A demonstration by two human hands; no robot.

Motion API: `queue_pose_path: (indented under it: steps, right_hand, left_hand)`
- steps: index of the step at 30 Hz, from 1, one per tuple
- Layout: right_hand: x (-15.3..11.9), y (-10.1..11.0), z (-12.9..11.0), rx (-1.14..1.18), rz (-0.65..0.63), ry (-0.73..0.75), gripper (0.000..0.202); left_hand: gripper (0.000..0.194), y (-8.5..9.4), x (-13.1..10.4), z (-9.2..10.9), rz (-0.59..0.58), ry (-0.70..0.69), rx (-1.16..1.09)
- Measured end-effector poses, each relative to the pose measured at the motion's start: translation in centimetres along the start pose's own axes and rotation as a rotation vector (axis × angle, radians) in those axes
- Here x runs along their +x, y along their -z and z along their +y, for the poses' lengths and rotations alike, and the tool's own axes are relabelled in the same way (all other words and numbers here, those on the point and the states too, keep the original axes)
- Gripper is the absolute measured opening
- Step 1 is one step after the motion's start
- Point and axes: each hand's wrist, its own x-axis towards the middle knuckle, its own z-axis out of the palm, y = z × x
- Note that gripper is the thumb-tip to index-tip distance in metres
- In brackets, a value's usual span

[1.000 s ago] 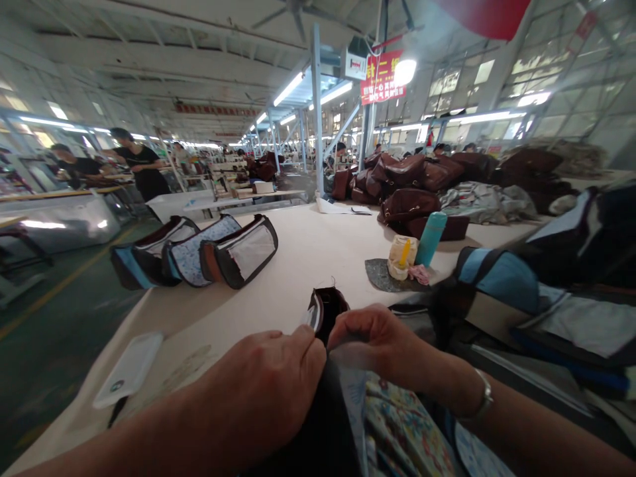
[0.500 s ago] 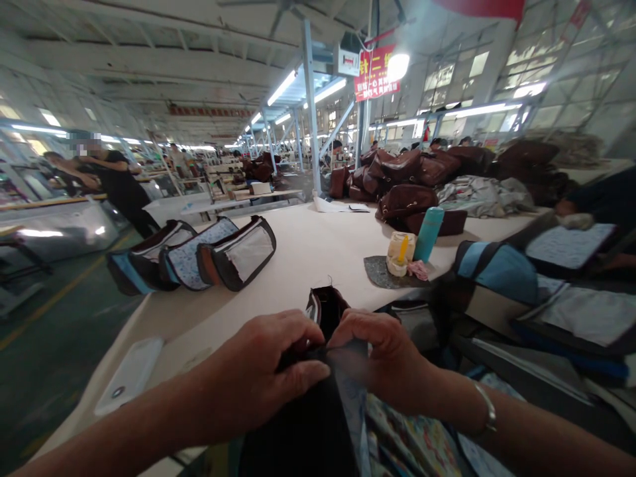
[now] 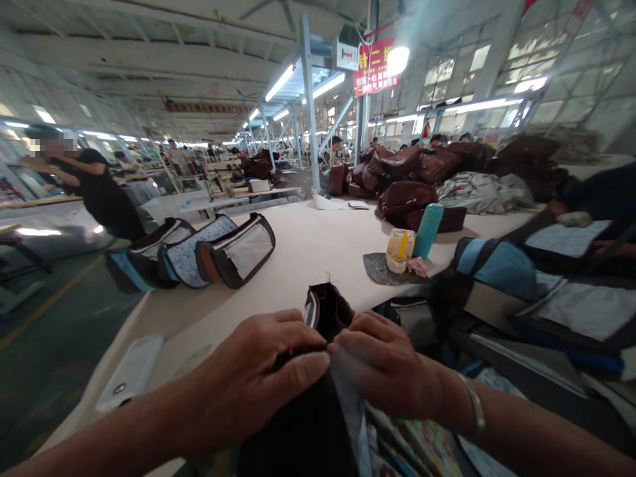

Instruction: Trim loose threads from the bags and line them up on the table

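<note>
Over at the broad cream desk [image 3: 308, 245], the left hand [image 3: 271, 361] and right hand [image 3: 385, 361] hold pinched grips on one dark, white-edged fabric piece [image 3: 328, 310].

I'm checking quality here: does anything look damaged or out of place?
A loose thread sticks up at the far end of the dark bag piece, as if untrimmed. At left, the pale panel on the rightmost upright bag piece has a ragged edge, as if roughly cut.
</note>
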Motion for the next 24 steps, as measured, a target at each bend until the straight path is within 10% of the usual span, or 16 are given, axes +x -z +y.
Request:
queue_pose_path:
  steps: [8, 13, 17, 21, 24]
  right_hand:
    - [0.4, 0.3, -0.3, 0.037, 0.046, 0.032, 0.023]
    - [-0.3, 0.9, 0.9, 0.551, 0.059, -0.339, 0.036]
    - [1.3, 2.1, 3.5, 0.753, -0.184, -0.539, 0.032]
    - [3.5, 2.8, 5.3, 0.901, -0.532, -0.404, 0.031]
    - [3.8, 2.6, 5.1, 0.936, -0.525, -0.268, 0.022]
  left_hand:
    - [0.037, 0.4, 2.0, -0.3, -0.245, 0.114, -0.127]
    - [0.028, -0.2, 1.9, -0.3, -0.145, 0.076, -0.114]
    - [0.028, -0.6, 2.0, -0.3, -0.068, -0.015, -0.078]
    - [0.027, -0.8, 1.9, -0.1, -0.033, -0.060, -0.016]
    - [0.029, -1.1, 1.7, -0.3, -0.030, -0.076, 0.036]
